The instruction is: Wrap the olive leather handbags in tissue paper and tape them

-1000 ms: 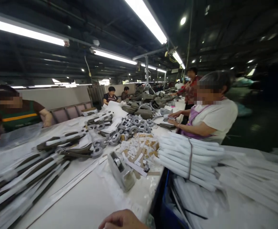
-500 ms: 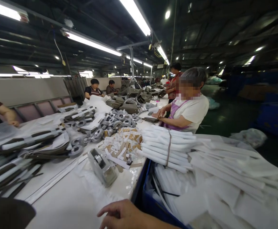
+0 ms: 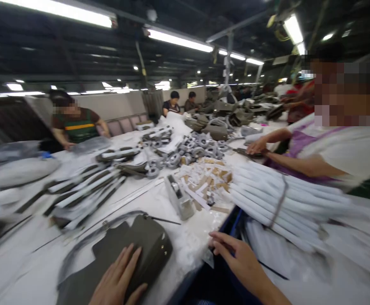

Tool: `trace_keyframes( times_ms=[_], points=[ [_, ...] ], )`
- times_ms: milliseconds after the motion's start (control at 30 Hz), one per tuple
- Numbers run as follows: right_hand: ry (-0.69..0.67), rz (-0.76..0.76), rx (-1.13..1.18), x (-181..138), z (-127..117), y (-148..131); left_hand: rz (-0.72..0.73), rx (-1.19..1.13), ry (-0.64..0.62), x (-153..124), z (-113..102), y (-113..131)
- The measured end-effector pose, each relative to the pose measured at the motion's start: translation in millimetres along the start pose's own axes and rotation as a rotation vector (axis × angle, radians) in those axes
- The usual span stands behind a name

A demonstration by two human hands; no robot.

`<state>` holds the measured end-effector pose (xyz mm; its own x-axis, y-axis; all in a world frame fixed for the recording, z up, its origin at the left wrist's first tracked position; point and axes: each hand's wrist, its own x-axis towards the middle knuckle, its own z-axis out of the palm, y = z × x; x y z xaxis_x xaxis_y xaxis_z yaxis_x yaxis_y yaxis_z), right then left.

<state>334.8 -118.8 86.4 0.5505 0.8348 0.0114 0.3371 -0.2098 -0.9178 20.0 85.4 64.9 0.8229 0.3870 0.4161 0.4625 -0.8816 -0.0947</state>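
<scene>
My left hand point(image 3: 119, 275) lies flat, fingers spread, on a dark olive-grey bag point(image 3: 146, 241) at the front of the table. A grey strap point(image 3: 76, 245) curves around the bag's far side. To the right, my right hand point(image 3: 238, 258) hovers by the table's edge with its fingers loosely bent and apart; I make out nothing held in it. Close below its fingertips is a small clear plastic scrap point(image 3: 208, 257). A grey tape dispenser point(image 3: 180, 199) stands beyond both hands, beside a heap of paper and card scraps point(image 3: 204, 176).
A strapped bundle of white foam rolls point(image 3: 280, 195) lies at right over a blue bin point(image 3: 235, 218). Dark strips with white wrapping point(image 3: 89, 186) cover the left of the table. Rolled grey straps point(image 3: 197, 146) fill the middle. A co-worker point(image 3: 318, 156) works close at right, another point(image 3: 78, 123) across the table.
My view has swung left and shifted. My left hand and the olive-grey bag beneath it are now in view; earlier only a dark edge showed at lower left. My right hand appears farther right.
</scene>
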Motion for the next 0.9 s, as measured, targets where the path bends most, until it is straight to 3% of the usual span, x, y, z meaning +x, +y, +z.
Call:
trace_keyframes(
  times_ms=[67, 133, 267, 400, 567, 767, 900],
  points=[
    [-0.03, -0.086, -0.08, 5.6, 12.2, 6.4, -0.041, 0.081, -0.007, -9.2, -15.7, 1.7],
    [-0.078, -0.3, -0.185, 12.3, 28.6, 1.3, -0.143, 0.114, -0.046, -24.5, -30.0, 3.2],
    [-0.297, -0.836, -0.407, 28.4, 72.9, -40.6, -0.305, 0.115, -0.183, -56.1, -50.0, 5.9],
    [-0.562, -1.123, -0.575, 55.9, 121.8, -81.9, -0.32, 0.099, -0.247, -55.9, -58.3, 7.1],
    [-0.76, -1.165, -0.707, 83.0, 158.9, -87.0, -0.304, 0.091, -0.29, -43.5, -51.7, 9.8],
    [-0.742, -1.059, -0.785, 78.4, 181.8, -48.5, -0.265, 0.129, -0.206, -71.8, -12.1, 8.8],
    [-0.832, -1.007, -0.733, 68.9, 180.1, -34.5, -0.304, 0.088, -0.255, -85.7, -6.4, 15.9]
  ],
)
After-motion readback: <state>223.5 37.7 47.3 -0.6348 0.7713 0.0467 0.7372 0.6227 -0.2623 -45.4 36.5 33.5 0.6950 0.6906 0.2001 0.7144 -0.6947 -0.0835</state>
